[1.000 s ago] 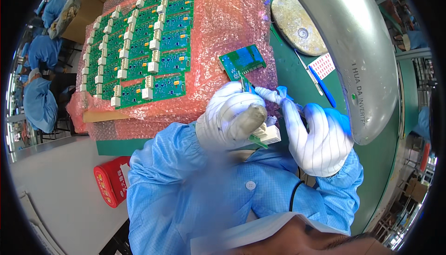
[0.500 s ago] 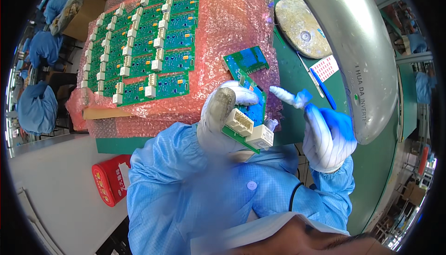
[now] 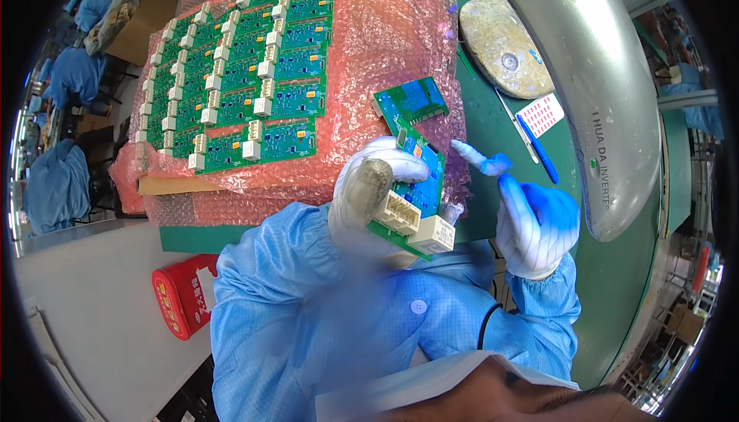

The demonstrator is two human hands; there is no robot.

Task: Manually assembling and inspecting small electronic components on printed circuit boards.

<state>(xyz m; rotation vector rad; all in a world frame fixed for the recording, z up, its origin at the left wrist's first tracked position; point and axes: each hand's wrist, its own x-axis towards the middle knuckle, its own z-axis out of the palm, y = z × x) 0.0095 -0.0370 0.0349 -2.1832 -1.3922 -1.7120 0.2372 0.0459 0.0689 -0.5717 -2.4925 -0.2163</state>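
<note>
My left hand (image 3: 369, 183), in a white glove with a grey-stained thumb, grips a green circuit board (image 3: 428, 183) over the front edge of the bench. Two white connectors (image 3: 419, 223) stand at the board's near end. Its far part (image 3: 412, 104), lit blue, seems joined to it by a narrow neck. To the right of the board is my right hand (image 3: 536, 222), also gloved and tinted blue by light. Its index finger stretches toward the board without touching it, while the others look bent. I see nothing held in it.
Several boards (image 3: 289, 99) with white connectors lie in rows on pink bubble wrap (image 3: 377, 30). A silver lamp housing (image 3: 608, 114) overhangs the right side. Near it are a round stone-like disc (image 3: 500, 41), a blue pen (image 3: 539, 149) and a label sheet (image 3: 541, 116). A red tin (image 3: 181, 299) stands lower left.
My right hand has moved slightly left, closer to the board. The left hand keeps its grip on the board. The whole view has shifted a little.
</note>
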